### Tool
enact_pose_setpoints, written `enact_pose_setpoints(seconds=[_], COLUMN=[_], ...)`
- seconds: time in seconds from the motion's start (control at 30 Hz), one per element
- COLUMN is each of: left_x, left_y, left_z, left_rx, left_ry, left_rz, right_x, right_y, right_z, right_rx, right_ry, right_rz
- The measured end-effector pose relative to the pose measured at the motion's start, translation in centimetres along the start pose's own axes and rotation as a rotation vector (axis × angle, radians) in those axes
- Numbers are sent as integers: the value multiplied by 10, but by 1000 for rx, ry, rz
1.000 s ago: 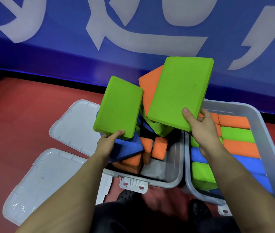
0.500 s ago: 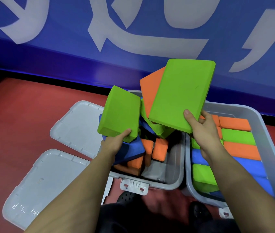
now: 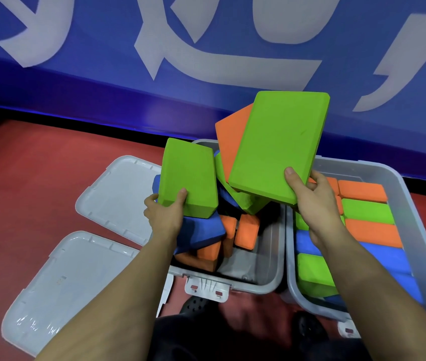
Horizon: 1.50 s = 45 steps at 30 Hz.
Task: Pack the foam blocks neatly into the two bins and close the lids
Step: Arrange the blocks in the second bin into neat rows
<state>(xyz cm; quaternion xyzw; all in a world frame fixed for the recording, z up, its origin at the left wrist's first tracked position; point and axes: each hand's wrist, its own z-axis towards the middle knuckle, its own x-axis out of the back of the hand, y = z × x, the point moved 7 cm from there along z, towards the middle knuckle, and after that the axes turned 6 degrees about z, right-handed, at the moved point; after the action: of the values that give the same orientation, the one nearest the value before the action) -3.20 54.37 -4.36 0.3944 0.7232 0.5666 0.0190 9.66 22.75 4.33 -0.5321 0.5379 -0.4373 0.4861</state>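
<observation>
Fingers of left hand (image 3: 163, 217) curled round near end of a green block (image 3: 188, 181), thumb on its upper face; fingers of right hand (image 3: 313, 201) gripping lower corner of a larger-looking green block (image 3: 279, 144), thumb on top, other fingers beneath. Both blocks held tilted above left bin (image 3: 272, 264), centre of frame.

Nearest, lower left of frame: two grey lids (image 3: 76, 280) lying flat and open on red floor (image 3: 24, 162), one overlapping the other's edge; thin moulded plastic, rounded corners, ribbed rims. Neither lid fitted yet.

Centre: left bin, translucent grey plastic with a clip latch (image 3: 208, 289) on near wall. Contents jumbled: blue block (image 3: 201, 230) under left hand, small orange blocks (image 3: 245, 234) on end, another green block wedged aslant, bare bin floor visible near right. Judged unpacked; sorting remains.

Right of frame: right bin (image 3: 415, 204), same plastic, touching or just beside left bin. Orange, green and blue blocks laid flat in tidy rows, seemingly near full; judged mostly done, lid outstanding.

Farther, behind held green block: large orange block (image 3: 230, 142) standing tilted in left bin.

Blocks: matte, fine-grained foam, rectangular slabs with softly rounded edges; likely light, slightly compressible.

Farthest, top of frame: blue wall (image 3: 102, 74) with large white markings.
</observation>
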Motion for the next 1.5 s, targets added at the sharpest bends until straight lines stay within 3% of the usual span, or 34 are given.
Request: enact_pose_setpoints(seconds=[0.23,0.4,0.47,0.53,0.6,0.7,0.8,0.9,1.03,1.1,1.27,1.5], left_x=[4,5,14,14,-2,-30,-33,-29,-25,-27,-38,-56], left_y=[1,10,33,62,81,94,98,98,93,87,76,72], left_z=[4,-4,-18,-33,-47,-69,-72,-69,-73,-74,-84,-101], left_rx=[-39,-47,-178,-384,-465,-364,-292,-290,-389,-417,-534,-683], left_ry=[23,34,157,210,39,-319,-483,-523,-533,-559,-639,-642], left_rz=[30,223,285,198,11,-194,-289,-284,-187,-125,112,414], right_x=[-2,-3,-3,-5,-8,-17,-17,-12,-11,-10,-6,-26], right_y=[-9,-13,-14,-14,-13,-12,-9,-3,12,12,-46,-47], right_z=[-5,-9,-12,-15,-16,-20,-21,-20,-33,-37,-38,-49], right_rx=[39,60,55,35,-4,-55,-79,-85,-135,-129,219,445], right_ry=[-38,-77,-96,-133,-198,-363,-467,-552,-708,-708,-503,-621], right_rz=[-56,-109,-102,-66,-6,83,116,35,-278,-405,-360,-897])
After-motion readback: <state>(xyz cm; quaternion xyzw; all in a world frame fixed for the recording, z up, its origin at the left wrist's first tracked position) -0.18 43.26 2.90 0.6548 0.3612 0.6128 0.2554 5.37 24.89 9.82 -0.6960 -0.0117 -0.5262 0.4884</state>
